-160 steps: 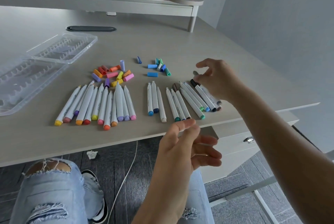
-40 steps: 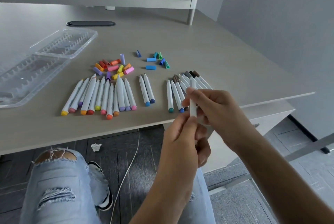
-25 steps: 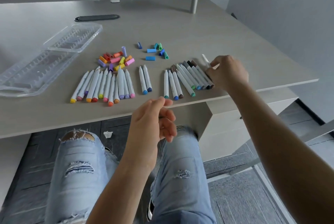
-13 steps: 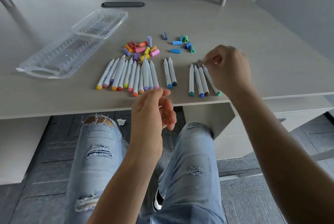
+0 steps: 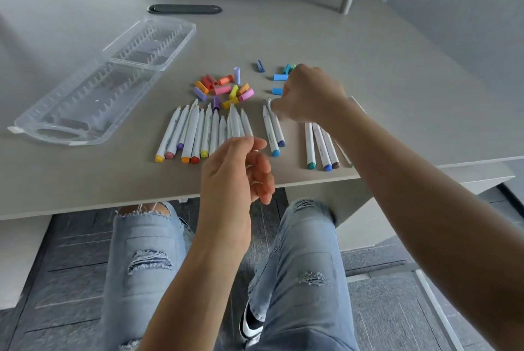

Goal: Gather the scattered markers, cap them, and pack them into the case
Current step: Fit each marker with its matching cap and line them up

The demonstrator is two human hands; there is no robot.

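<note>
Head view: left hand (image 5: 236,172) loosely open

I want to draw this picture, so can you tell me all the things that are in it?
warm-colour markers: about a dozen, white bodies with yellow, pink, orange, red ends, in a row left of centre
blue markers: two, white, centre
markers by the right arm: at least three, teal, blue and brown ends
warm caps: a loose pile, red, orange, pink, yellow, purple, behind the row
blue and green caps: several, further right, partly hidden
case: one, clear, open, empty, left
dark oval slot: one, far side
desk: one, grey
jeans: ripped, light blue
left hand: raised, empty
right hand: over the caps
</note>
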